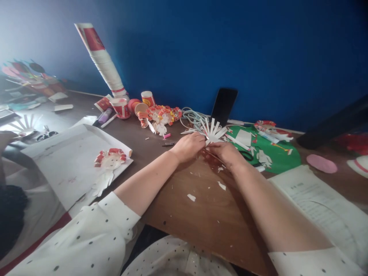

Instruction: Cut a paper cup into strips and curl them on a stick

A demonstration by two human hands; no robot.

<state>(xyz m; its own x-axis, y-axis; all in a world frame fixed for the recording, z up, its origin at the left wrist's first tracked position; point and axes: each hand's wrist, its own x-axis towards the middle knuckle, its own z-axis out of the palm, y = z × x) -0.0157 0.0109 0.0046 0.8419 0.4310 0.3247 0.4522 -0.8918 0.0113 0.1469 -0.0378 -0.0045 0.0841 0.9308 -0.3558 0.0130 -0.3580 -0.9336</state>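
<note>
My left hand [191, 146] and my right hand [225, 151] meet over the brown table, fingers closed. Between them is a piece of white paper cut into strips [214, 131] that fan upward, like a slit paper cup. Both hands appear to pinch its lower part; the fingertips are partly hidden. Black-handled scissors [246, 155] lie beside my right hand on a green round sheet [283, 155]. White paper scraps [191, 197] are scattered on the table in front of me.
A dark phone [224, 105] leans on the blue wall beside a coiled cable [194, 117]. Left stand a tall stack of paper cups [106, 67], red cups [120, 108] and paper crafts [161, 117]. A white box lid [66, 161] lies left, printed sheets [319, 203] right.
</note>
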